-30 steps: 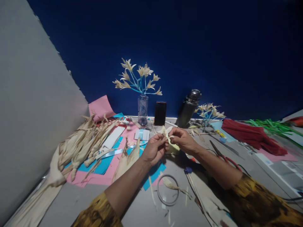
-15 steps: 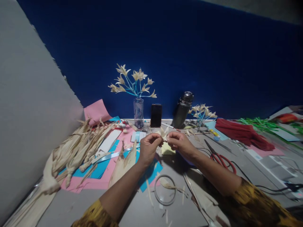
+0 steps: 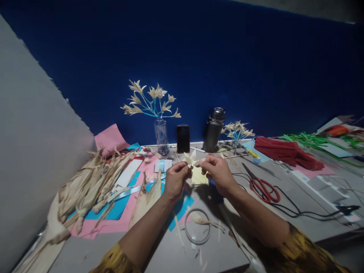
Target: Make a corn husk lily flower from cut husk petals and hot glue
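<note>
A small cream husk flower [image 3: 191, 158] is pinched by its lower left side in my left hand [image 3: 175, 180]. My right hand [image 3: 218, 173] is closed with fingertips together on a petal at the flower's right. Beneath the hands lies a pale yellow pad [image 3: 200, 177]. A clear vase [image 3: 161, 136] behind them holds cream flowers [image 3: 156, 93] on light blue stems. Further right, a smaller bunch of similar flowers [image 3: 238, 131] stands near a dark flask [image 3: 214, 131].
Dried husks [image 3: 85, 185] heap over pink and blue paper at left. A phone [image 3: 183, 138] stands upright behind my hands. Red-handled scissors [image 3: 263, 189], a red cloth [image 3: 287, 152] and a power strip [image 3: 318, 189] lie right. A grey ring [image 3: 197, 242] lies in front.
The view has shifted, moving the background slightly left. My right hand has drawn a little away from my left, and the flower shows more openly between them.
</note>
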A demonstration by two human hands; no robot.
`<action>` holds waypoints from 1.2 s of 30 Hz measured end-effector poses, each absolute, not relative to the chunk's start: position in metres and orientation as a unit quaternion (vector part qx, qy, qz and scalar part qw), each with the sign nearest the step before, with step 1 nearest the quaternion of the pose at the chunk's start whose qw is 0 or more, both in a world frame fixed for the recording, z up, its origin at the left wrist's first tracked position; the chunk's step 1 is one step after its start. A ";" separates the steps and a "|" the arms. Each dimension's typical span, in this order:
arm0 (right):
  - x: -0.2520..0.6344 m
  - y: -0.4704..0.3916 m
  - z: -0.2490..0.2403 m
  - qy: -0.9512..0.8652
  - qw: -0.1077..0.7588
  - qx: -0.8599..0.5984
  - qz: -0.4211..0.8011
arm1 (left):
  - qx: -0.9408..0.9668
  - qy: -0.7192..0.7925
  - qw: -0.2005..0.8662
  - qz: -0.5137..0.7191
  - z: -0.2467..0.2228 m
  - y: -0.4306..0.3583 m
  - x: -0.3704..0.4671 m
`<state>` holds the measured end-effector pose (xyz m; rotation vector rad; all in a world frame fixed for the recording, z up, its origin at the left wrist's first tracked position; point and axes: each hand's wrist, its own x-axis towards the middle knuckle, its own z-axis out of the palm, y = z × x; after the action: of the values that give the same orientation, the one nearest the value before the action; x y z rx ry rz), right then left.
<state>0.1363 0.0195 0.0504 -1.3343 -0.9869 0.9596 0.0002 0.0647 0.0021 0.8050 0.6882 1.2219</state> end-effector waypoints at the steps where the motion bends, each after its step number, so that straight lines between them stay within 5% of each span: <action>1: 0.135 0.020 0.049 -0.419 0.578 -0.568 0.409 | 0.369 0.310 0.683 0.549 0.002 0.065 0.000; 15: 0.132 0.021 0.041 -0.415 0.586 -0.547 0.430 | 0.534 0.336 0.527 0.569 0.012 0.062 -0.007; 36: 0.137 0.021 0.040 -0.456 0.558 -0.562 0.406 | 0.473 0.324 0.642 0.509 -0.002 0.065 -0.004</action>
<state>0.1369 0.0206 0.0396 -1.3247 -1.0765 0.9565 -0.0043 0.0648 -0.0019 1.0780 0.7372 1.1596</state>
